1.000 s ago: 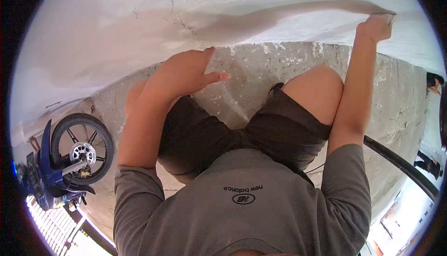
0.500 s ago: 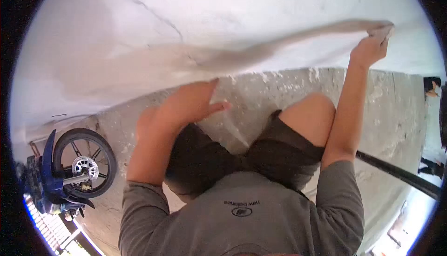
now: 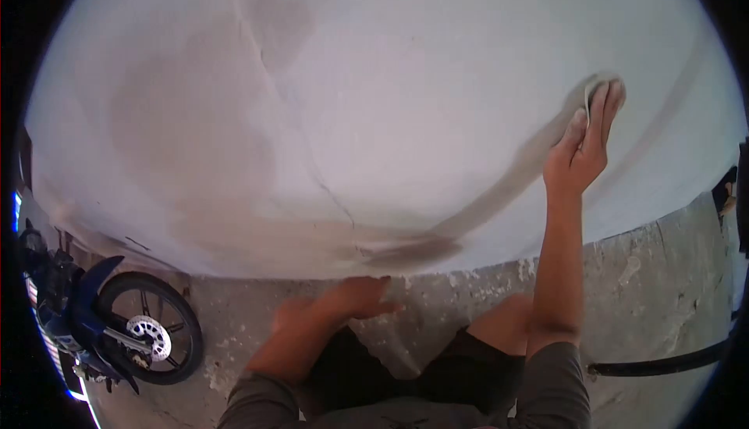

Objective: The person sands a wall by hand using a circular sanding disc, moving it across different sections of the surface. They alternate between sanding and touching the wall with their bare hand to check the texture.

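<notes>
My right hand (image 3: 579, 152) reaches up the white wall (image 3: 421, 109), its fingers pressing a thin pale sheet that looks like sandpaper (image 3: 591, 99) flat to the surface. Fingers and thumb cover most of the sheet, and whitish dust shows on the fingertips. Low down near the foot of the wall, my left hand (image 3: 355, 298) hangs over my left knee, fingers stretched and thumb apart, with nothing in it. A crack (image 3: 269, 78) runs down the wall between brownish damp-looking patches.
A blue motorcycle's front wheel (image 3: 148, 327) stands at the left, close to the wall. White flecks spot the concrete floor (image 3: 647, 288). A dark bar (image 3: 659, 363) lies at the lower right. Part of a person (image 3: 727, 191) shows at the right edge.
The view has tilted up, showing more wall. My right hand has gone from a bunched grip at the wall to fingers laid flat over the sheet. My left hand stays by the knee.
</notes>
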A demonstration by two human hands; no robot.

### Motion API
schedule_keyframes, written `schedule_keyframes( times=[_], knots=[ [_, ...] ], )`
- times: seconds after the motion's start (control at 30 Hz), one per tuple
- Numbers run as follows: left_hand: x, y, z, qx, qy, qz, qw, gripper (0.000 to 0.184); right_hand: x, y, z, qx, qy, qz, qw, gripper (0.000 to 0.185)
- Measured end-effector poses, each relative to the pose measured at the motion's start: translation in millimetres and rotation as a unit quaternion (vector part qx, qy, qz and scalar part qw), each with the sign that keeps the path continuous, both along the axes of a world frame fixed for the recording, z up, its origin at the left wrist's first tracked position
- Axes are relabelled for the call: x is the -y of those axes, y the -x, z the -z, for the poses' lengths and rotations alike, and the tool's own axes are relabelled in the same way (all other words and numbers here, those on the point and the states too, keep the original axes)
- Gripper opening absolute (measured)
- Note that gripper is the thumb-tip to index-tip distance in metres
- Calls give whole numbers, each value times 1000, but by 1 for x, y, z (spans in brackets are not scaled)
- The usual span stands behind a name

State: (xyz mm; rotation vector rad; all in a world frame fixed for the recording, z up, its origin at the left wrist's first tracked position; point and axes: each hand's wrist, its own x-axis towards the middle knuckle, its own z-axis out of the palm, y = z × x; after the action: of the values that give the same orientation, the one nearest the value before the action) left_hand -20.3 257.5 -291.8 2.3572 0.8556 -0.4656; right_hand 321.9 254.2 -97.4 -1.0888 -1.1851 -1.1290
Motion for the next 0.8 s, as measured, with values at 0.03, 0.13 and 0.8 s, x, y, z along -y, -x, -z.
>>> schedule_keyframes(
  times=[0.03,0.13,0.8],
  knots=[
    [1,-1,-5,-24,32,-11,999,90,-1,5,-13,20,3,-4,1000,42],
    [-1,2,-3,-31,18,-7,999,90,-8,23,-22,87,36,7,996,41],
    [-4,-13,21,-54,19,13,998,83,-6,52,4,-31,54,-20,998,45]
  ],
)
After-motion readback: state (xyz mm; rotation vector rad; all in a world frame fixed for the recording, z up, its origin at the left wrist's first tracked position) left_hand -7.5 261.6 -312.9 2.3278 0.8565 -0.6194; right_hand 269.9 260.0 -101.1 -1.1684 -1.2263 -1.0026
